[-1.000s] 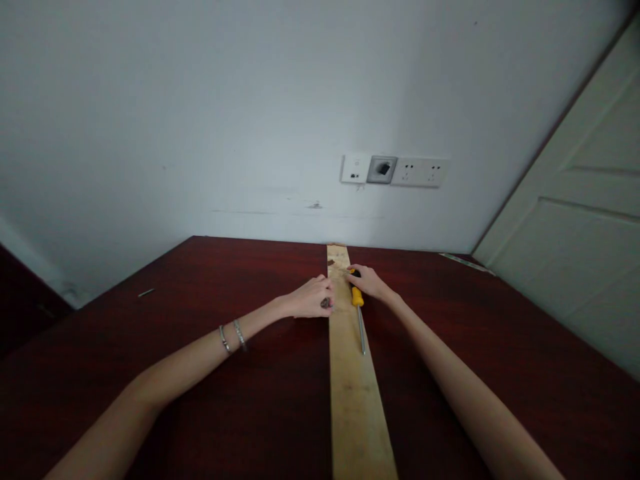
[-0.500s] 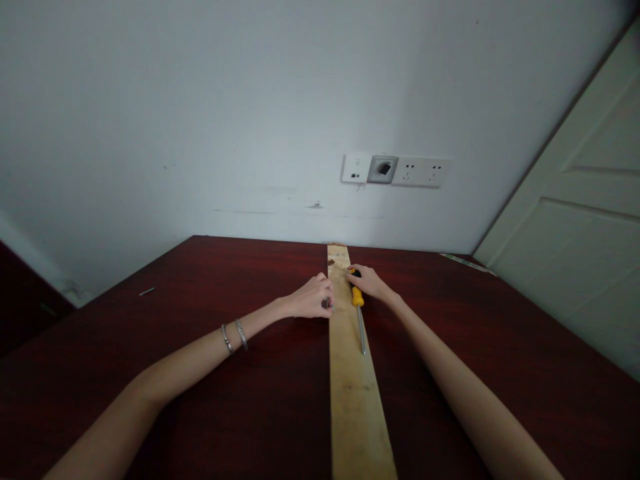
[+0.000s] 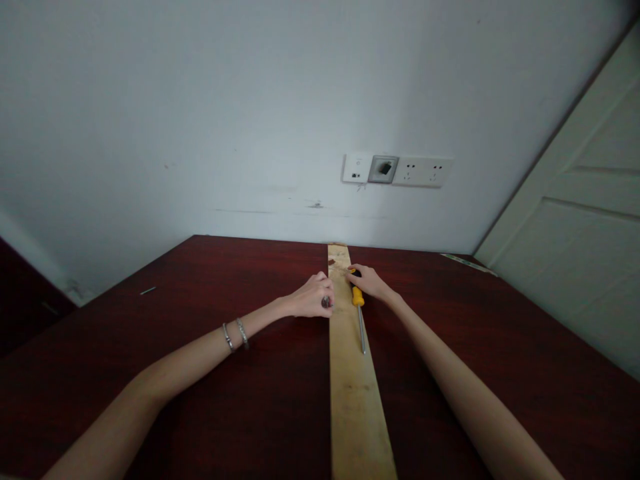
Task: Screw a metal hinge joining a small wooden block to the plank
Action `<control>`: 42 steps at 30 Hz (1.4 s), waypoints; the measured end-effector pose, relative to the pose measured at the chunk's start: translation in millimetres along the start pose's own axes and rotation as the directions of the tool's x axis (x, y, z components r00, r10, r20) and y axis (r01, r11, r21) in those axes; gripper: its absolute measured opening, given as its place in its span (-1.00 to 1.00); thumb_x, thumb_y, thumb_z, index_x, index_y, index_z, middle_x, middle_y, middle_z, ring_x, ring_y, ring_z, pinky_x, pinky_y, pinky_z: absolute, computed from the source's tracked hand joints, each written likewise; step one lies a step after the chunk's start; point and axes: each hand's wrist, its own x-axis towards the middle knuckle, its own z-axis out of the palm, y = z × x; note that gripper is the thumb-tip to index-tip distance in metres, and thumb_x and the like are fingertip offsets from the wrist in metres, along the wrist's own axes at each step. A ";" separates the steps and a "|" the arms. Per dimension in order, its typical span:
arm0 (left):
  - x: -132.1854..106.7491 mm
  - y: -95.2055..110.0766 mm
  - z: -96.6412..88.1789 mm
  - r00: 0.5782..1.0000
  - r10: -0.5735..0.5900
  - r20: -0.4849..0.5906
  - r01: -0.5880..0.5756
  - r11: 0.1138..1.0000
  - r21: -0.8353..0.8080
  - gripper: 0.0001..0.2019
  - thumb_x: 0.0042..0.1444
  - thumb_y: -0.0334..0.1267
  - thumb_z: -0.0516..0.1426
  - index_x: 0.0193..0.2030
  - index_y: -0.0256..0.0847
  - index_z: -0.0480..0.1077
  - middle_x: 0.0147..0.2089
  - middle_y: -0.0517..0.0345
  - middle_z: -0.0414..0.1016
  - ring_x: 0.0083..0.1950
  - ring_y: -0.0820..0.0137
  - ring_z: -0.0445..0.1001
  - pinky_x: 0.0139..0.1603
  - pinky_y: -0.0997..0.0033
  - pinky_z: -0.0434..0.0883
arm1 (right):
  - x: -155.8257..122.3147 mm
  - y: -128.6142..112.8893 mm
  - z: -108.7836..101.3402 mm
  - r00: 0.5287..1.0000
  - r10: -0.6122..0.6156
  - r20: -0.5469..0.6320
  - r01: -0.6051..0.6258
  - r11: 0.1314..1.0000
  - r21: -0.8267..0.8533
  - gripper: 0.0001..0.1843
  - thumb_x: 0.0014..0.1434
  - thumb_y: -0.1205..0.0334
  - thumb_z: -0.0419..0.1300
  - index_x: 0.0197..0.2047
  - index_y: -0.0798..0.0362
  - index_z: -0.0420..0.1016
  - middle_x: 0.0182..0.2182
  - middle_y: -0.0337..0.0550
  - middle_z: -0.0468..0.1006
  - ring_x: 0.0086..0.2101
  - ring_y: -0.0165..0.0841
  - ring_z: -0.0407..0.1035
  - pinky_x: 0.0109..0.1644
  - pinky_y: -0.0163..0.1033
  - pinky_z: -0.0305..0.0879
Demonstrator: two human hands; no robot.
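A long pale wooden board (image 3: 353, 387) lies lengthwise from the front of the view to the wall. At its left edge is my left hand (image 3: 315, 298), closed, with a ring on one finger and two bracelets at the wrist. The curled fingertips are hidden, so I cannot tell what they hold. On the right side of the board, my right hand (image 3: 367, 281) has its fingers closed around the black and yellow handle of a screwdriver (image 3: 358, 297). The metal shaft points back toward me, over the board.
The board lies on a dark red wooden tabletop (image 3: 210, 407). A small thin metal piece (image 3: 148, 291) lies at the far left, and a narrow pale strip (image 3: 467, 264) at the back right. Behind are a wall with socket plates (image 3: 423, 172) and a white panelled door (image 3: 585, 220).
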 end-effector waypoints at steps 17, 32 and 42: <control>2.3 -3.2 -9.1 0.999 0.032 -0.008 -0.032 0.999 0.020 -0.96 -0.03 -0.32 0.21 -0.44 -0.21 0.47 -0.31 0.13 0.44 -0.16 0.32 0.23 -0.05 0.33 0.20 | 0.9 0.4 -0.4 1.000 0.006 0.012 -0.006 1.000 0.006 -0.61 0.15 0.19 0.09 0.01 0.16 0.47 -0.06 0.03 0.56 -0.05 -0.21 0.43 0.03 -0.25 0.28; 0.7 -6.4 0.6 0.997 0.063 0.035 -0.063 0.998 0.003 -0.96 -0.01 -0.33 0.19 -0.42 -0.21 0.48 -0.30 0.13 0.45 -0.16 0.32 0.24 -0.06 0.34 0.19 | -0.2 -0.3 -0.2 1.000 0.006 0.005 -0.006 1.000 0.012 -0.62 0.16 0.21 0.09 0.01 0.17 0.48 -0.05 0.05 0.56 -0.06 -0.20 0.44 0.04 -0.23 0.27; 0.4 -11.6 2.5 0.997 0.051 0.051 -0.049 0.998 -0.038 -0.98 -0.03 -0.34 0.21 -0.40 -0.20 0.48 -0.26 0.15 0.47 -0.13 0.31 0.24 -0.01 0.33 0.19 | -0.3 -0.8 -1.1 1.000 0.005 0.003 -0.005 1.000 0.016 -0.61 0.15 0.19 0.09 0.00 0.17 0.48 -0.06 0.04 0.56 -0.07 -0.20 0.44 0.03 -0.23 0.28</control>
